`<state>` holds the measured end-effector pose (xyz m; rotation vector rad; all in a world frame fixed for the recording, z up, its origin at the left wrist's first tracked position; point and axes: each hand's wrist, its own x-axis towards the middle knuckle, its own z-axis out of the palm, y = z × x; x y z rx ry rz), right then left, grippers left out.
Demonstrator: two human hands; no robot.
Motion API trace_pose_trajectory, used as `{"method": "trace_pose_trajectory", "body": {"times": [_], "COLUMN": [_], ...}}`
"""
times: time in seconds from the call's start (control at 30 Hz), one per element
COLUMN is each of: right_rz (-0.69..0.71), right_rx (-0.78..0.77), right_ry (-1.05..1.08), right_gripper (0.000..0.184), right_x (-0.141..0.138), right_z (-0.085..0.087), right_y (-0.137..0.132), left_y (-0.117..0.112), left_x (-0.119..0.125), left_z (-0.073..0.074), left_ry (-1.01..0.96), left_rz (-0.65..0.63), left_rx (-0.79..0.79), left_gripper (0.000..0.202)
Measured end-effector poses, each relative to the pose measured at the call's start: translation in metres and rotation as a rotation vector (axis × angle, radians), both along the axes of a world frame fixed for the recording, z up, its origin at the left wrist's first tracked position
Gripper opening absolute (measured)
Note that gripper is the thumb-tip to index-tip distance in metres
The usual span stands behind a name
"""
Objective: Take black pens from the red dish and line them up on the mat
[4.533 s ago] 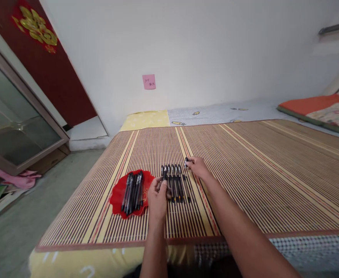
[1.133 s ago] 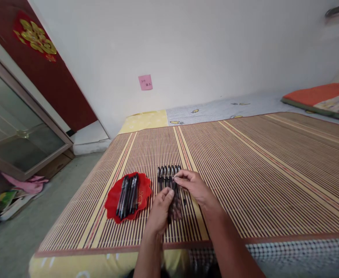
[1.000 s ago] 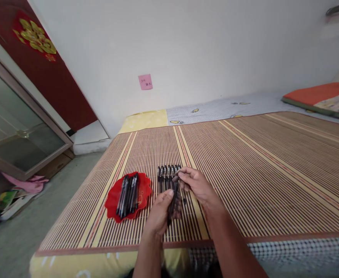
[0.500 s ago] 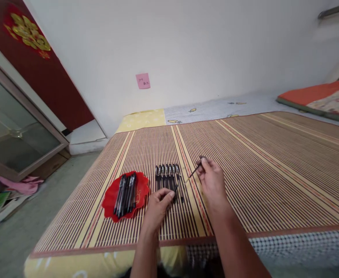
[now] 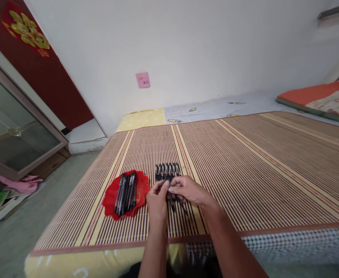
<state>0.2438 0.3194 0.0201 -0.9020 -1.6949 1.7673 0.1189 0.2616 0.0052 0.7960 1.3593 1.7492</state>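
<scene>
My left hand is closed in a pinch on a small black pen part, mostly hidden by the fingertips. Against it, my right hand pinches a slim black pen, its lower end slanting down toward the bed's front edge. The fingertips of both hands meet just above a neat row of black pens, whose capped ends point away from me. My hands cover the lower parts of that row. Left of my left hand, a red scalloped plate holds a bundle of several more black pens.
A striped bamboo mat covers the bed under everything. Behind it, a pink note is stuck on the white wall. An orange folded quilt lies at the far right. A glass-paned door stands on the left.
My right hand has moved left and down with the slim pen, from apart on the right to meeting my left hand. The left hand has risen slightly. The plate has not moved.
</scene>
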Motion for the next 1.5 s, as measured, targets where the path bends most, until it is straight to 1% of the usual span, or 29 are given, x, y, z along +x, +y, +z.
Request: {"method": "trace_pose_trajectory", "body": {"times": [0.07, 0.1, 0.17, 0.23, 0.3, 0.37, 0.43, 0.5, 0.57, 0.67, 0.87, 1.03, 1.13, 1.3, 1.4, 1.5], "right_rz": [-0.042, -0.084, -0.201, -0.296, -0.338, -0.345, -0.347, -0.352, -0.358, -0.353, -0.341, -0.334, -0.332, -0.347, -0.377, -0.432], "right_rx": [-0.011, -0.001, 0.07, 0.18, 0.264, 0.304, 0.323, 0.335, 0.35, 0.375, 0.398, 0.391, 0.373, 0.359, 0.369, 0.381], "right_ry": [-0.022, -0.053, -0.169, -0.339, -0.52, -0.665, -0.743, -0.776, -0.787, -0.784, -0.738, -0.655, -0.614, -0.575, -0.574, -0.58], "right_gripper": [0.021, 0.02, 0.017, 0.019, 0.026, 0.029, 0.028, 0.025, 0.023, 0.021, 0.022, 0.022, 0.025, 0.022, 0.02, 0.017], "right_x": [0.01, 0.016, 0.029, 0.038, 0.043, 0.043, 0.039, 0.034, 0.03, 0.025, 0.023, 0.023, 0.022, 0.022, 0.023, 0.022], "right_z": [-0.002, -0.004, -0.007, -0.011, -0.014, -0.016, -0.016, -0.014, -0.013, -0.013, -0.02, -0.026, -0.026, -0.026, -0.027, -0.029], "right_y": [0.005, 0.009, 0.017, 0.023, 0.028, 0.03, 0.03, 0.029, 0.029, 0.028, 0.03, 0.033, 0.033, 0.032, 0.035, 0.038], "left_y": [-0.004, -0.006, -0.011, -0.014, -0.016, -0.015, -0.014, -0.013, -0.012, -0.012, -0.013, -0.014, -0.014, -0.014, -0.014, -0.014], "left_x": [0.002, 0.004, 0.006, 0.009, 0.012, 0.015, 0.018, 0.021, 0.024, 0.027, 0.027, 0.028, 0.028, 0.029, 0.03, 0.03], "left_z": [0.003, 0.004, 0.005, 0.004, 0.001, -0.003, -0.008, -0.013, -0.017, -0.017, -0.015, -0.014, -0.013, -0.011, -0.01, -0.009], "left_ry": [0.229, 0.357, 0.603, 0.8, 0.952, 1.067, 1.163, 1.244, 1.294, 1.317, 1.292, 1.29, 1.324, 1.387, 1.401, 1.395], "left_rz": [0.008, 0.019, 0.044, 0.04, 0.0, -0.061, -0.123, -0.174, -0.223, -0.27, -0.281, -0.291, -0.314, -0.367, -0.392, -0.397], "left_rx": [0.003, 0.017, 0.05, 0.073, 0.094, 0.128, 0.157, 0.148, 0.106, 0.051, 0.018, 0.033, 0.03, -0.015, -0.046, -0.044], "left_gripper": [0.035, 0.032, 0.026, 0.02, 0.019, 0.021, 0.025, 0.029, 0.032, 0.035, 0.04, 0.03, 0.026, 0.024, 0.023, 0.022]}}
